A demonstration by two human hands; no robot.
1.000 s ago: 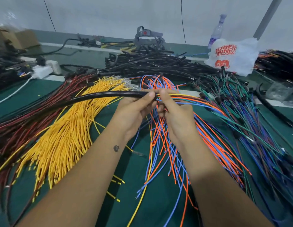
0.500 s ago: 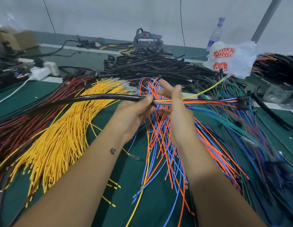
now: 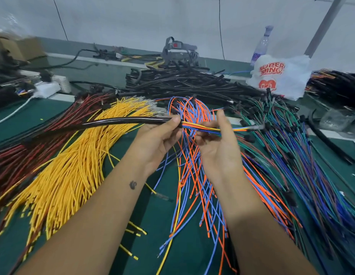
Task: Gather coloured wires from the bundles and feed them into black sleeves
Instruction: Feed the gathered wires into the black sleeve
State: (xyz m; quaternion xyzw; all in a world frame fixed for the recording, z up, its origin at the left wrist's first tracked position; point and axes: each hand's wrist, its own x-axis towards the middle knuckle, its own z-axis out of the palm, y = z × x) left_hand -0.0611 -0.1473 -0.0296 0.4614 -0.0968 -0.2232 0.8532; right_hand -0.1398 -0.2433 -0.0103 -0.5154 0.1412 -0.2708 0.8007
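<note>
Black sleeve [image 3: 121, 122] in left hand [image 3: 158, 141] hides the wires' [image 3: 204, 128] inner length.

Bare forearms; small dark tattoo [image 3: 133, 184] on left.

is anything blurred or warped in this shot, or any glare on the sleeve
Head view: wide-angle bend bows the bench edge; the far left clutter is smeared, while the left hand, right hand and held wires are sharp. Light is soft and even, with a thin glare streak along the black sleeve.
</note>
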